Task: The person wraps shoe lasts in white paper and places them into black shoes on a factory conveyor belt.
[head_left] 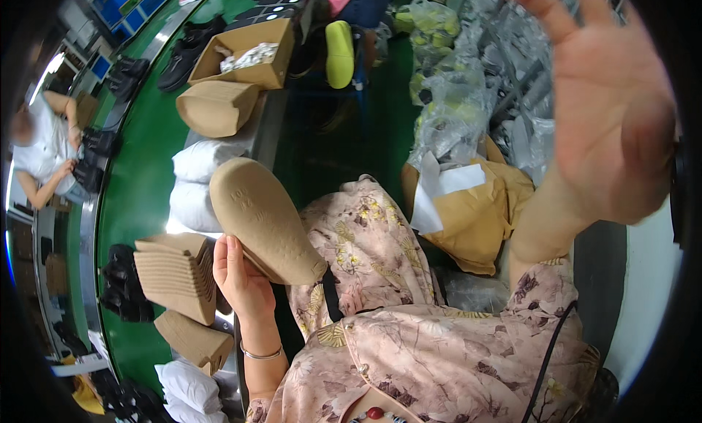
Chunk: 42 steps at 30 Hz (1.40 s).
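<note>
A brown moulded-pulp shoe insert (256,214), sole-shaped with a rounded end, is tilted up above my lap. The fingers of my left hand (243,282) pinch its lower left edge, the thumb hidden in part behind it. My right hand (610,119) is raised close to the camera at the upper right. Its palm shows, the fingers are spread and cut off by the picture's top edge, and nothing is in it. Beside my left hand stands a nested stack of similar pulp inserts (172,273), with another pulp insert (191,339) just below.
White wrapped bundles (196,185) and an open cardboard box (245,54) line the green conveyor belt (157,130). Black shoes (123,284) sit on the belt. A brown paper bag (475,211) and plastic-wrapped items (457,108) are at my right. Across the belt, a co-worker (47,149) handles black shoes.
</note>
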Tool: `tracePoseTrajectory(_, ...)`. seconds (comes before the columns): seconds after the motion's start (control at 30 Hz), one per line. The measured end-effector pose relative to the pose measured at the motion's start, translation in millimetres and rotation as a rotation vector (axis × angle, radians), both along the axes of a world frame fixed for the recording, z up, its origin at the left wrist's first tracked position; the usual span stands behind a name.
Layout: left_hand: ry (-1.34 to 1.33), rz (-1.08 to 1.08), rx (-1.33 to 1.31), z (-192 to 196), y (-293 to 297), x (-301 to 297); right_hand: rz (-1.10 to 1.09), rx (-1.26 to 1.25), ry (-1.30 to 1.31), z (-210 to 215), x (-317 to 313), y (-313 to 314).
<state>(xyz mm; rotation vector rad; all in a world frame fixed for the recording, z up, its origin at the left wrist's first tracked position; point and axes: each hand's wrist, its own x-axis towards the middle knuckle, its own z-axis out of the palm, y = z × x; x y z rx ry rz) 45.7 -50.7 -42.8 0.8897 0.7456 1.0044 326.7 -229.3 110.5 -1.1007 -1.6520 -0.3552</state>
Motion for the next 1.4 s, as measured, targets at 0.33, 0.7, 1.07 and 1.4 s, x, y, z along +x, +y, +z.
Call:
tracePoseTrajectory(0.33, 0.692, -0.100, 0.720, -28.7, -4.4, 28.1, -0.388, -0.311, 0.052, -59.5, 31.3, -83.3)
tracePoseTrajectory(0.7, 0.278, -0.093, -0.026, -31.3, -21.0, 42.9, -0.466, -0.396, 0.069, -70.7, 38.4, -88.8)
tracePoseTrajectory(1.07, 0.343, -0.152, 0.034, -38.1, -19.4, 58.6, -0.110, 0.080, -0.285, 46.5, 29.2, -82.1)
tracePoseTrajectory(1.4, 0.344, -0.254, -0.008, -76.8, -26.9, 97.5, -0.706, -0.352, 0.999, -331.5, 158.1, -64.7)
